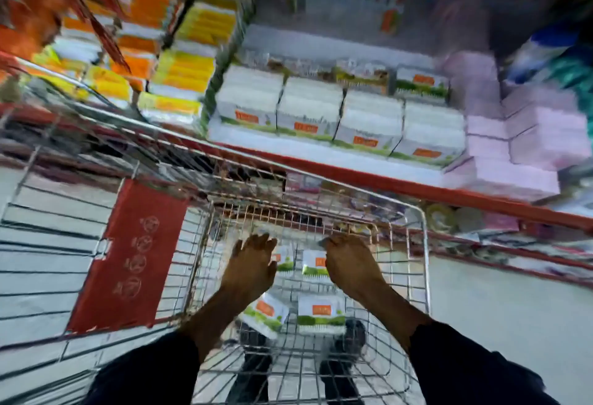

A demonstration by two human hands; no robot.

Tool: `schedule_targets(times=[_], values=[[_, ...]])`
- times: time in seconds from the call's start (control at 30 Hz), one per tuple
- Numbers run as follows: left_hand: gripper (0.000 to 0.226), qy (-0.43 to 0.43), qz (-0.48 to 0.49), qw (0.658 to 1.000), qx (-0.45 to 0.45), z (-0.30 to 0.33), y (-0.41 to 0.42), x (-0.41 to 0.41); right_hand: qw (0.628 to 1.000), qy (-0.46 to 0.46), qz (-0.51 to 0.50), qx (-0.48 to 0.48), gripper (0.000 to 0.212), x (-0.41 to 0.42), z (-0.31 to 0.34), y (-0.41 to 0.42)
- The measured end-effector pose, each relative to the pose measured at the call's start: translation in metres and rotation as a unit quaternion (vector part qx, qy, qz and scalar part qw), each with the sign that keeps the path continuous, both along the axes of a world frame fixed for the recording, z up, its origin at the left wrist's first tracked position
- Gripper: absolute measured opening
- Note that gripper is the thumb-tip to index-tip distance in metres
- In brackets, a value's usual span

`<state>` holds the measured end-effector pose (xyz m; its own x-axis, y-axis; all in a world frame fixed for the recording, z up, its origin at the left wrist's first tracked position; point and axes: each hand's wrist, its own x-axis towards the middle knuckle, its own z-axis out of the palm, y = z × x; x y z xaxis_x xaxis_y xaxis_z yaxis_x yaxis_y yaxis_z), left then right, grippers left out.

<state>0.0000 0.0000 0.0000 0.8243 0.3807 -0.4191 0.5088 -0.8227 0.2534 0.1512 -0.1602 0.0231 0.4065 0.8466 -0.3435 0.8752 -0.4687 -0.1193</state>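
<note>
Two dark sleeves [475,369] reach in from the near edge, both arms going down into the wire cart [424,244]. Through the mesh floor, right below us, a pair of dark shoes [337,375] shows on the pale floor.

Four white packs with green bands and orange labels sit in the basket. Nearest is the tilted pack [263,315], leaning on its corner just beside the left forearm. Next to it the level pack [321,311] faces us squarely. Beyond them are the left rear pack [284,259] and the right rear pack [313,264], side by side between the two hands.

The left hand [253,263] lies with its fingers stretched forward and relaxed, its edge against the left rear pack, gripping nothing I can see. The right hand [349,263] has its fingers curled over at the knuckles, just beside the right rear pack. Something pale shows at its fingertips, but the blur is heavy and I can't tell whether it's holding anything.

Left of the basket hangs a red panel [128,254] printed with round symbols. Past the cart's far rim runs the red shelf edge [385,184]. On the shelf stand rows of matching white shelf packs [308,109], with pink packs [529,138] to their right and yellow packs [189,64] to their left.
</note>
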Motion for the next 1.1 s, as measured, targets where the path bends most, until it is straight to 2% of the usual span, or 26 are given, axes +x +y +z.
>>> schedule_targets(times=[0.07,0.3,0.43,0.53,0.6,0.67,0.83,1.0,1.1], values=[[0.051,0.030,0.007,0.999,-0.032,-0.025,0.009,0.008,0.998,0.043,-0.009,-0.042,0.039,0.003,-0.028,0.009],[0.057,0.087,-0.015,0.992,-0.089,-0.083,0.028,0.028,0.988,0.033,-0.006,-0.148,0.041,0.015,-0.096,0.019],[0.055,0.082,-0.003,0.990,-0.115,-0.091,0.034,0.028,0.992,0.043,-0.013,-0.120,0.035,0.022,-0.099,0.020],[0.040,0.027,0.031,0.991,-0.128,-0.084,0.039,0.026,0.995,0.077,-0.042,-0.055,0.029,0.024,-0.090,0.013],[0.034,-0.008,0.041,0.991,-0.124,-0.072,0.039,0.022,0.994,0.091,-0.053,-0.012,0.023,0.019,-0.079,0.008],[0.035,-0.037,0.022,0.993,-0.112,-0.053,0.039,0.017,0.996,0.073,-0.045,-0.012,0.021,0.013,-0.060,0.008],[0.040,-0.105,-0.004,0.994,-0.034,0.011,0.044,0.002,0.998,-0.018,-0.048,0.042,0.033,0.002,0.003,0.012],[0.038,-0.194,0.007,0.980,0.043,0.104,0.052,-0.006,0.988,-0.045,-0.074,0.126,0.039,0.004,0.088,0.021],[0.036,-0.244,0.016,0.967,0.069,0.155,0.060,-0.007,0.973,-0.048,-0.087,0.207,0.027,0.006,0.137,0.027]])
